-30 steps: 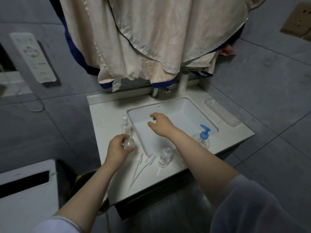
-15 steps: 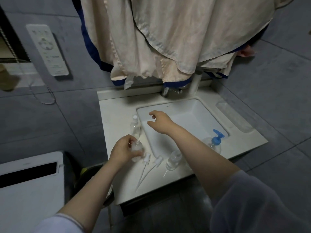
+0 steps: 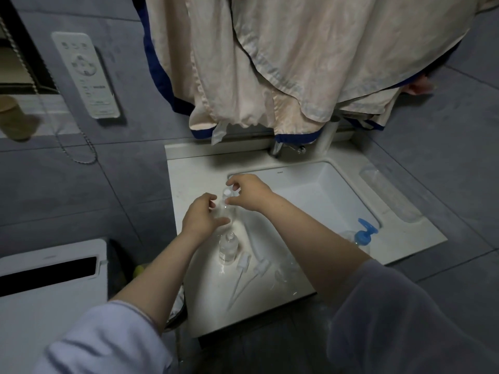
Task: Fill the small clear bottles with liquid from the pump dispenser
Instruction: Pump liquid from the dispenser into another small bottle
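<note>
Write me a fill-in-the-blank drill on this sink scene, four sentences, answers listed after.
1. The pump dispenser has a ____ pump head.
2. Both hands, left hand and right hand, grip the same small clear ____.
3. Another bottle stands upright on the counter with its cap ____.
4. Two loose spray tops lie ____ the counter.

Missing words: blue; bottle; off; on

The small bottle (image 3: 226, 205) between the left hand (image 3: 201, 217) and right hand (image 3: 249, 193) is clear. Right of the right hand, the pump dispenser (image 3: 363, 234) has a blue head. The tabletop (image 3: 194, 168) is white; beyond the hands hangs cream cloth (image 3: 297, 63) edged dark blue.
</note>
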